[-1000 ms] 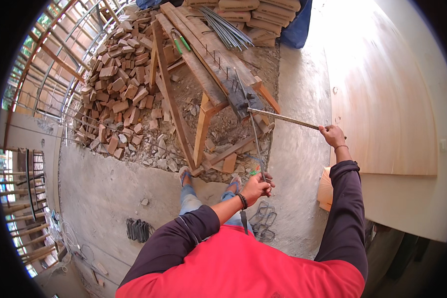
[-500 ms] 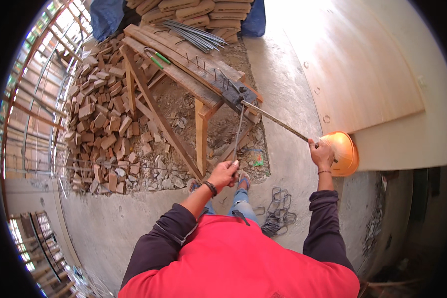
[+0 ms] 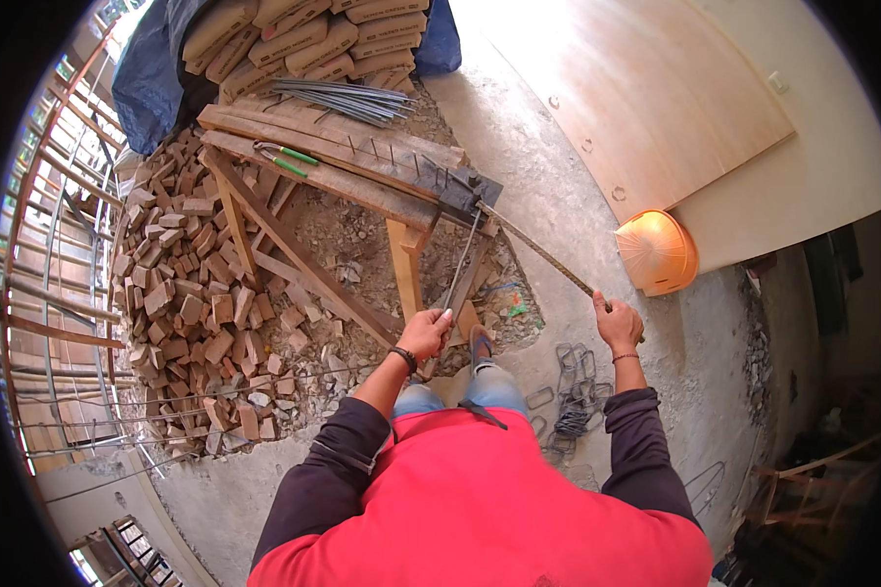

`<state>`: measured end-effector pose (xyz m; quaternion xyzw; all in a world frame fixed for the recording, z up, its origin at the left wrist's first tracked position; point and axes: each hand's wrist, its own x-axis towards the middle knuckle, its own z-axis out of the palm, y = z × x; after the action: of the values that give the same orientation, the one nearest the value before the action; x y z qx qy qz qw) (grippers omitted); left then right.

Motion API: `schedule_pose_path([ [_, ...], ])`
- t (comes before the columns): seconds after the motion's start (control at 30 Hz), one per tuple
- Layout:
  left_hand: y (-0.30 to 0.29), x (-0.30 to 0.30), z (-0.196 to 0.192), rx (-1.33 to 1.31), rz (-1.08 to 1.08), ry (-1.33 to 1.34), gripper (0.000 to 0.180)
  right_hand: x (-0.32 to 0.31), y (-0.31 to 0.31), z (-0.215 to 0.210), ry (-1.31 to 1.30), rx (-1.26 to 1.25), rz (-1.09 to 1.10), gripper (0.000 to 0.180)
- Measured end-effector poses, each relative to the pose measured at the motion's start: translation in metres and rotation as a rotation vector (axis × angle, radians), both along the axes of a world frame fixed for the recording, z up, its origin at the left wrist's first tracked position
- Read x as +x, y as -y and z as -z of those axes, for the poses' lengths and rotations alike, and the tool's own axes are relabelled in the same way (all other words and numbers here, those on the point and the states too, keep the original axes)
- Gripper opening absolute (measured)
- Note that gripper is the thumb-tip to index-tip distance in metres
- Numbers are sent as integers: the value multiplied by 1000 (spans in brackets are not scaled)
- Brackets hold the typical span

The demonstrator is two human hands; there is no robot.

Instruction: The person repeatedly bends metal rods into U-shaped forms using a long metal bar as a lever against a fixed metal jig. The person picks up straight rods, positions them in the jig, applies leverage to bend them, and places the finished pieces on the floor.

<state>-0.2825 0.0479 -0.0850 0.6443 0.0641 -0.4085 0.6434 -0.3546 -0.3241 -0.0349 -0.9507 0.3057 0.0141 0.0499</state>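
Observation:
My left hand [image 3: 427, 335] is closed around the near end of a thin steel rod [image 3: 463, 262], which runs up to the end of a wooden workbench [image 3: 362, 194]. My right hand [image 3: 619, 325] grips a longer ribbed steel bar [image 3: 538, 249] near its lower end. At their far ends, the bar and rod meet beside a dark plate [image 3: 485, 188] on the bench corner. Several upright pins [image 3: 392, 155] stand along the bench top. How the bar engages the rod is too small to make out.
Green-handled cutters [image 3: 294, 161] and a bundle of metal rods [image 3: 347, 100] lie on the bench. A brick pile [image 3: 191, 284] is at left, stacked bags [image 3: 308, 44] behind. An orange rounded object [image 3: 658, 252] sits right; bent steel loops [image 3: 578, 391] lie near my feet.
My right hand has swung the ribbed bar nearer to me, away from the orange object. My left hand keeps its hold on the rod. The whole view has turned somewhat.

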Motion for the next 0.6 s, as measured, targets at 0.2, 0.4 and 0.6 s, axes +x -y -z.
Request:
schedule_pose_path([
  [0.2, 2, -2, -7, 51, -5, 6, 30, 30, 43, 28, 4, 121, -136, 69],
  [0.4, 6, -1, -12, 40, -74, -87, 31, 32, 59, -4, -168, 173, -294, 71],
  [0.6, 4, 2, -17, 27, -85, -131, 31, 12, 38, -17, -226, 327, -288, 73],
])
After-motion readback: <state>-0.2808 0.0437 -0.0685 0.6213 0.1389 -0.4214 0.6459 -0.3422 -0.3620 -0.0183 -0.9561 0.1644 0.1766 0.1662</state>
